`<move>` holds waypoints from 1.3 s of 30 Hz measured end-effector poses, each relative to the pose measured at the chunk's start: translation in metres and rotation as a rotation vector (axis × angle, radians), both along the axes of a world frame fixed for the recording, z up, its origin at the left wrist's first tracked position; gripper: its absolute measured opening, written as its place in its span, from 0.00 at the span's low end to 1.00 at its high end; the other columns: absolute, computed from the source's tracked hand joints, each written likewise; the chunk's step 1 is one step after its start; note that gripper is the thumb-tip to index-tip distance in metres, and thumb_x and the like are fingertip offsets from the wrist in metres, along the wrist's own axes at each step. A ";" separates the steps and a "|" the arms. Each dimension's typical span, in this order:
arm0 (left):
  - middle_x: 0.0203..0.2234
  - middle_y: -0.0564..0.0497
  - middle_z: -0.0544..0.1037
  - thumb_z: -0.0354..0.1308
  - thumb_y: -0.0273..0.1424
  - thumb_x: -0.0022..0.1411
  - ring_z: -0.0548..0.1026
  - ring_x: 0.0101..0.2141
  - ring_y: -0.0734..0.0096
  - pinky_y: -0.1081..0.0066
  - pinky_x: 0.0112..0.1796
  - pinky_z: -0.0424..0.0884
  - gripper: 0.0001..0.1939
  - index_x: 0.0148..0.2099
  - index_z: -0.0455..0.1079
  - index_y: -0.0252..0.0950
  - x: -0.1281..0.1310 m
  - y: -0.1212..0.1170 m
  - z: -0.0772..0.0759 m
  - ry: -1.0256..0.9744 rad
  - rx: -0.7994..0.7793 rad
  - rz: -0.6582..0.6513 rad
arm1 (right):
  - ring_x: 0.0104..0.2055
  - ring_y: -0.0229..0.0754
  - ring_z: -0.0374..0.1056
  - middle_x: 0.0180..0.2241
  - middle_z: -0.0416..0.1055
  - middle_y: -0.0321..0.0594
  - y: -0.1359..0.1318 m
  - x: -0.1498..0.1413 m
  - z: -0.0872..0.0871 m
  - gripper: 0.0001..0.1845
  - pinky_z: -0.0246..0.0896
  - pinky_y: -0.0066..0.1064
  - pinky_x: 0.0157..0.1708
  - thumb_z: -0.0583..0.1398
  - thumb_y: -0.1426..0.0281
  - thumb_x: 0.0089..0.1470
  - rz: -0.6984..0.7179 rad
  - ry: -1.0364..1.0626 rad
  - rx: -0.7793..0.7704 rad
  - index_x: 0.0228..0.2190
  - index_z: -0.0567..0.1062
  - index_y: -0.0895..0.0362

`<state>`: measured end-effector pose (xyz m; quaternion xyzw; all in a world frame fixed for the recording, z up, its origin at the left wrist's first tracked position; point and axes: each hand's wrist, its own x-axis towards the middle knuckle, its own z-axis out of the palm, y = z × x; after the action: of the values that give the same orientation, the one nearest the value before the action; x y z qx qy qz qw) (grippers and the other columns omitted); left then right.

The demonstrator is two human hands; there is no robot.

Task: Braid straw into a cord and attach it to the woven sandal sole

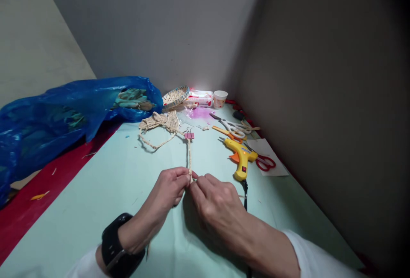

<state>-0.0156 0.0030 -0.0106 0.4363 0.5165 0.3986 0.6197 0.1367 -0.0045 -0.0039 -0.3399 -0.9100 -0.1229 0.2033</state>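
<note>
Both the left hand [171, 186] and right hand [213, 199] pinch the near end of the braided straw cord [189, 156], just left of the yellow glue gun [241, 158], where a slack grip could unravel the plait.

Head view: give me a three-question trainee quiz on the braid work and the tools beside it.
1. True or false: both hands pinch the near end of the braid.
2. What is clamped on the braid farther up? A) a pink clip B) a red peg C) a rubber band
3. Fill in: the yellow ____ lies to the right of the hands, near the scissors.

Key
1. True: the left hand and right hand meet at its end, fingers closed on it.
2. A: the clip.
3. Glue gun.
</note>
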 end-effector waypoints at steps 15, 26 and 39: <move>0.24 0.54 0.70 0.57 0.32 0.61 0.48 0.18 0.83 0.76 0.20 0.41 0.11 0.45 0.64 0.33 -0.013 0.002 0.003 -0.209 0.049 -0.061 | 0.36 0.41 0.69 0.34 0.75 0.41 0.035 0.003 0.009 0.09 0.60 0.31 0.37 0.56 0.68 0.58 -0.032 0.629 -0.806 0.39 0.71 0.59; 0.24 0.57 0.72 0.51 0.32 0.63 0.57 0.19 0.78 0.75 0.21 0.51 0.17 0.52 0.54 0.37 -0.010 0.002 0.003 0.073 0.170 -0.112 | 0.26 0.33 0.59 0.24 0.72 0.34 0.043 -0.001 -0.009 0.11 0.52 0.25 0.29 0.54 0.66 0.61 0.085 0.673 -1.088 0.30 0.70 0.58; 0.27 0.47 0.76 0.42 0.27 0.68 0.76 0.29 0.57 0.64 0.28 0.61 0.15 0.34 0.68 0.38 0.002 -0.023 0.010 1.435 0.648 -0.054 | 0.24 0.35 0.62 0.21 0.72 0.36 0.030 -0.004 -0.002 0.13 0.52 0.26 0.27 0.57 0.69 0.56 -0.107 0.716 -0.779 0.25 0.78 0.59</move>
<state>-0.0134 -0.0199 -0.0006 0.7581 0.6378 0.1350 -0.0139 0.1330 0.0255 -0.0062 -0.4570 -0.7432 0.3378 0.3532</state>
